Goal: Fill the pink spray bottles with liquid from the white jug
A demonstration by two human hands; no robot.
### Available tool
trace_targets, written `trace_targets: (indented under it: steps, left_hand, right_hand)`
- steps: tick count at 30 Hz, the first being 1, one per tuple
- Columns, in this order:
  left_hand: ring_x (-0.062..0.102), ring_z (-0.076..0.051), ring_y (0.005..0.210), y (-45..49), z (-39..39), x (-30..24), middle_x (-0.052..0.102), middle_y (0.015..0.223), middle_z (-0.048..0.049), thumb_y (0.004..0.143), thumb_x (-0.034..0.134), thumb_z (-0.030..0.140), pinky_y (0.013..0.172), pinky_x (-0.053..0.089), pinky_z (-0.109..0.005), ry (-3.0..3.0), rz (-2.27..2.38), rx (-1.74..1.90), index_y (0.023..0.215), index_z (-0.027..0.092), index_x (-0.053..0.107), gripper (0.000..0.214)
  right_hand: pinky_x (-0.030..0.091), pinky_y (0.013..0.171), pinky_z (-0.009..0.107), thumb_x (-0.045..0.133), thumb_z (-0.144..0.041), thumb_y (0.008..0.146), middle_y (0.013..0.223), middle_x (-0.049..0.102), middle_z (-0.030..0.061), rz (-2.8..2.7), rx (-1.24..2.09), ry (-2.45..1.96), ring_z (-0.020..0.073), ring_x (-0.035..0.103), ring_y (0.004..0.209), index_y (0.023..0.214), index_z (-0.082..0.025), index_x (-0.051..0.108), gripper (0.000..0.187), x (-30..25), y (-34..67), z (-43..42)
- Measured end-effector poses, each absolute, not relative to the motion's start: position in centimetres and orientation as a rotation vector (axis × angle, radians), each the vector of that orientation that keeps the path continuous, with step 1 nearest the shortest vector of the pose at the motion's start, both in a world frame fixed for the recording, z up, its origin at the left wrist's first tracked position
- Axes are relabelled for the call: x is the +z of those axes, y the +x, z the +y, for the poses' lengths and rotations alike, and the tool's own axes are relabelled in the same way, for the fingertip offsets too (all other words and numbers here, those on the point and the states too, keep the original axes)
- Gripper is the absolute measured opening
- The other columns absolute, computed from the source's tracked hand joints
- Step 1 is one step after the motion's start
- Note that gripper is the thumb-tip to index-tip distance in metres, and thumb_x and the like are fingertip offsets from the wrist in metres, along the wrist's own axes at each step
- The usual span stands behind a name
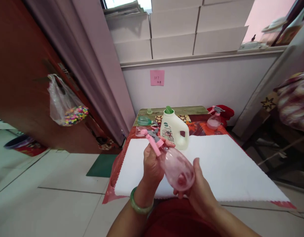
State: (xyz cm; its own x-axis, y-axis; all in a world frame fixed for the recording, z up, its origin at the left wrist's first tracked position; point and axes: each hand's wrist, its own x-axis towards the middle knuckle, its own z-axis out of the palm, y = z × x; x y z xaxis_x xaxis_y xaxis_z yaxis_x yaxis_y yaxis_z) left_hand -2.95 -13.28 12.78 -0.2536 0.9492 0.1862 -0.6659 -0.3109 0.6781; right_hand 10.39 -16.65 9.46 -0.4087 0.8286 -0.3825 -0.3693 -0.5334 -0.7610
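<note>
A clear pink spray bottle (177,168) with a pink and grey trigger head is held tilted above the white mat, its head to the upper left. My left hand (153,161) is wrapped round its neck, just below the trigger. Under and along the bottle's base, my right hand (199,187) supports it, with the thumb up beside it; some of its fingers are hidden behind the bottle. Just beyond stands a large white jug (177,133) with a handle, its mouth uncapped and a green piece (169,109) sitting in it.
A white mat (230,168) covers much of the low table. Behind it lie a green spray bottle (144,121) and another clear pink bottle (140,131). A pink-filled spray bottle (214,121) stands at the back right. A small cap (149,112) sits at the back left.
</note>
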Motion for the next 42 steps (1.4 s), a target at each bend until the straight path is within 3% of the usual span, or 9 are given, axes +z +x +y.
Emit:
trace_targets:
  steps: [3,6,10,13,15,19,23,33,42]
  left_hand:
    - [0.069,-0.020,0.083,-3.9,-13.1,12.7,0.072,0.085,-0.0040,0.084,0.075,0.045,0.085,0.052,-0.034,0.658,0.643,1.900,0.094,0.020,0.073,0.028]
    - [0.071,-0.023,0.090,-4.8,-13.0,12.7,0.074,0.087,-0.0051,0.081,0.076,0.048,0.093,0.051,-0.039,0.666,0.663,1.889,0.095,0.020,0.074,0.032]
    - [0.070,-0.030,0.103,-5.7,-13.0,12.7,0.076,0.090,-0.0073,0.073,0.081,0.056,0.101,0.048,-0.047,0.705,0.642,1.812,0.092,0.022,0.075,0.040]
    - [0.071,-0.028,0.102,-6.0,-12.6,12.6,0.075,0.089,-0.0060,0.078,0.079,0.050,0.105,0.046,-0.046,0.750,0.610,1.805,0.093,0.022,0.075,0.032]
    - [0.072,-0.025,0.097,-6.4,-12.1,12.3,0.075,0.088,-0.0049,0.082,0.076,0.047,0.104,0.047,-0.044,0.760,0.599,1.827,0.095,0.021,0.075,0.029]
    - [0.073,-0.021,0.090,-7.2,-10.1,11.6,0.076,0.087,-0.0043,0.086,0.074,0.043,0.097,0.052,-0.037,0.739,0.689,1.926,0.095,0.019,0.076,0.026]
    - [0.073,-0.022,0.090,-7.5,-8.0,11.1,0.077,0.088,-0.0064,0.088,0.072,0.041,0.095,0.052,-0.037,0.721,0.758,1.887,0.095,0.017,0.077,0.026]
    - [0.072,-0.029,0.101,-7.8,-7.1,9.9,0.073,0.084,-0.0072,0.086,0.070,0.053,0.088,0.055,-0.039,0.558,0.867,1.832,0.084,0.015,0.075,0.038]
    - [0.072,-0.027,0.099,-6.6,-11.8,3.3,0.071,0.112,-0.0087,0.064,0.090,0.044,0.087,0.057,-0.042,0.414,1.345,1.629,0.122,0.023,0.051,0.073]
  right_hand:
    - [0.062,0.067,0.040,0.075,-0.073,0.069,0.105,0.074,0.0113,-1.187,1.443,-1.014,0.0267,0.074,0.079,0.150,-0.023,0.036,0.103,9.0,10.0,-16.8]
    - [0.060,0.087,0.041,0.097,-0.051,0.043,0.132,0.064,0.0166,-1.392,1.138,-1.001,0.0345,0.067,0.113,0.142,-0.022,0.044,0.116,8.8,10.0,-16.0]
    - [0.047,0.039,0.023,0.070,-0.080,0.066,0.089,0.076,0.0099,-1.147,1.872,-0.878,0.0144,0.062,0.049,0.123,-0.018,0.058,0.085,9.5,9.9,-14.6]
    - [0.023,0.027,0.016,0.025,-0.101,0.069,0.065,0.070,0.0084,-0.804,2.599,-0.727,0.0037,0.034,0.027,0.104,-0.012,0.065,0.104,9.8,9.3,-13.9]
    - [0.026,0.028,0.016,0.014,-0.101,0.069,0.068,0.072,0.0119,-0.761,2.718,-0.740,0.0046,0.039,0.028,0.106,-0.009,0.066,0.112,9.5,8.9,-13.4]
    - [0.059,0.055,0.032,0.048,-0.091,0.075,0.110,0.073,0.0180,-1.245,1.857,-0.907,0.0236,0.074,0.072,0.138,-0.016,0.052,0.098,7.8,8.5,-12.0]
    - [0.056,0.100,0.050,0.090,-0.060,0.059,0.139,0.060,0.0177,-1.682,0.992,-0.894,0.0384,0.062,0.124,0.144,-0.022,0.042,0.105,6.4,8.4,-9.9]
    - [0.052,0.046,0.027,0.087,-0.061,0.062,0.086,0.068,0.0025,-1.183,1.982,-0.646,0.0134,0.060,0.053,0.132,-0.022,0.048,0.089,6.2,7.0,-9.2]
    - [0.058,0.071,0.034,0.086,-0.048,0.066,0.105,0.069,0.0054,-1.400,1.830,-0.813,0.0214,0.069,0.084,0.126,-0.024,0.044,0.077,0.2,5.3,-8.8]
